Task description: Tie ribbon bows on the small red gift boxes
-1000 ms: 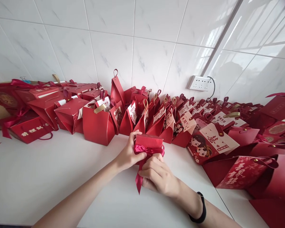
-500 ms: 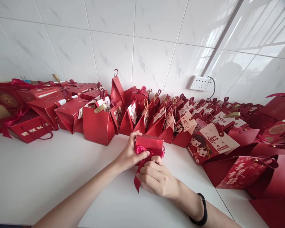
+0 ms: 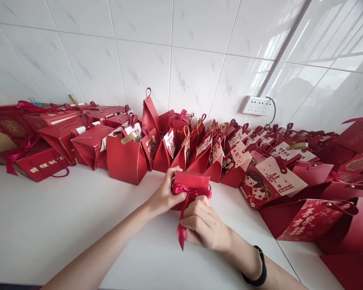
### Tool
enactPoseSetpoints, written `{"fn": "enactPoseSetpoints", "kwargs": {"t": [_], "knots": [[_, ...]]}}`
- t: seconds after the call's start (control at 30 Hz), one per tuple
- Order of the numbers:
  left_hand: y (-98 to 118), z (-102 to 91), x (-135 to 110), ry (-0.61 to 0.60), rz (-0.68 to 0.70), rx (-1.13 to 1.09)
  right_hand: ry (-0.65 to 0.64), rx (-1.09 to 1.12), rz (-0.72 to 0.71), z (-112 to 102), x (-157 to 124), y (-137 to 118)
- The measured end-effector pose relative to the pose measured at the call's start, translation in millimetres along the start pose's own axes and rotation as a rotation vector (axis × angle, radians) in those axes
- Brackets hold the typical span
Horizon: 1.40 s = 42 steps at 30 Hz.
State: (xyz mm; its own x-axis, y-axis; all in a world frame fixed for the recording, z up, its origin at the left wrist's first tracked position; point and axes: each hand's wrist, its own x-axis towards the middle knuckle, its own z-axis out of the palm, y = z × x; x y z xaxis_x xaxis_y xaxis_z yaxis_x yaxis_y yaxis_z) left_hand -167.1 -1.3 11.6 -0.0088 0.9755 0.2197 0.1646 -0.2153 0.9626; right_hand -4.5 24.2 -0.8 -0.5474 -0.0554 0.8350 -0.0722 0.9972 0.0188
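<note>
A small red gift box [image 3: 192, 180] sits in front of me, with a shiny magenta ribbon [image 3: 182, 233] tied in a bow across it. My left hand [image 3: 166, 193] grips the box's left side, its thumb pressing on the bow beside the knot. My right hand [image 3: 204, 223] is closed around the ribbon below the bow, and a loose tail hangs past its fingers. The fingertips of my right hand are partly hidden behind its knuckles. A black band [image 3: 257, 266] circles my right wrist.
Behind my hands stand rows of red gift boxes [image 3: 127, 163] with looped handles, packed against the tiled wall. More boxes [image 3: 314, 219] crowd the right side, and a ribboned box [image 3: 38, 161] lies at the left. A power strip [image 3: 255, 105] is on the wall.
My right hand has shifted slightly right with the ribbon, and the hanging tail has swung right and lower. My left hand keeps its hold on the box.
</note>
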Motion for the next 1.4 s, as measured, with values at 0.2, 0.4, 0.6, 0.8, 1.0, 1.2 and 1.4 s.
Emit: {"fn": "enactPoseSetpoints", "kwargs": {"t": [0.2,0.4,0.6,0.8,1.0,1.2,1.4], "knots": [[-4.3,3.3,1.2,0.034,-0.022,0.030,-0.026,-0.068,0.002,-1.2,-0.1,-1.0],[-4.9,6.5,0.9,0.082,-0.010,0.060,-0.076,-0.050,-0.076,8.0,-2.1,-7.7],[-5.3,5.3,0.0,0.071,-0.011,0.033,-0.067,0.054,-0.080,7.2,-0.7,-9.2],[-1.4,3.6,-0.6,0.034,-0.034,0.023,0.172,-0.011,0.236,-24.9,3.2,11.5],[-1.1,4.4,-0.2,0.159,0.038,0.090,0.020,-0.101,0.663,-30.6,4.2,29.8],[-12.2,8.5,-1.6,0.319,0.263,0.333,0.024,0.018,0.763,-20.3,0.7,30.0],[-7.1,8.9,-2.1,0.395,0.217,0.301,0.060,0.122,0.818,-11.2,-5.6,36.2]]}}
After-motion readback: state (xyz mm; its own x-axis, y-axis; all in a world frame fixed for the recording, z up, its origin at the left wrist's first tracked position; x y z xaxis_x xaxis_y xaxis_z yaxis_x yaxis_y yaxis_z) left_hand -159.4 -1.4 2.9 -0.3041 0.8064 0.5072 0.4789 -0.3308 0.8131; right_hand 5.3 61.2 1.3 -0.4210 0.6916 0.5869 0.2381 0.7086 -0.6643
